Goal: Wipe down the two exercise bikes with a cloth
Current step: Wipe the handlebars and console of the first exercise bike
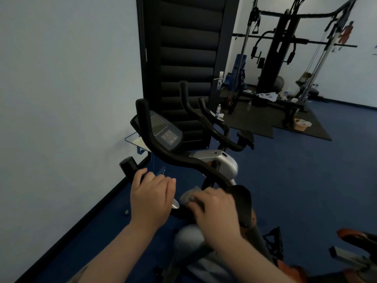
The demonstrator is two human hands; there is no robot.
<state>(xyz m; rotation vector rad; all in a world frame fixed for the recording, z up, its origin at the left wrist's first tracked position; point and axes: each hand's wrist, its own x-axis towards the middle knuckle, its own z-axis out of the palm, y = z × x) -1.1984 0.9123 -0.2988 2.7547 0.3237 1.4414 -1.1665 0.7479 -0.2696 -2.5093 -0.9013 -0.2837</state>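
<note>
The near exercise bike (184,163) stands right under me, with black curved handlebars and a console screen (163,130). My left hand (152,198) grips its left handlebar near the end. My right hand (218,209) presses a grey cloth (188,196) against the handlebar's centre, and only the cloth's left edge shows past my fingers. A second exercise bike (222,132) with black handlebars and a silver body stands just behind the first, towards the door.
A pale wall (61,99) runs close on the left, with a dark padded door (183,58) ahead. A multi-gym machine (285,58) stands on a black mat at the back right. Water bottles (218,111) and a small basket (302,124) sit on the floor. An orange-and-black bike part (357,240) is at the lower right.
</note>
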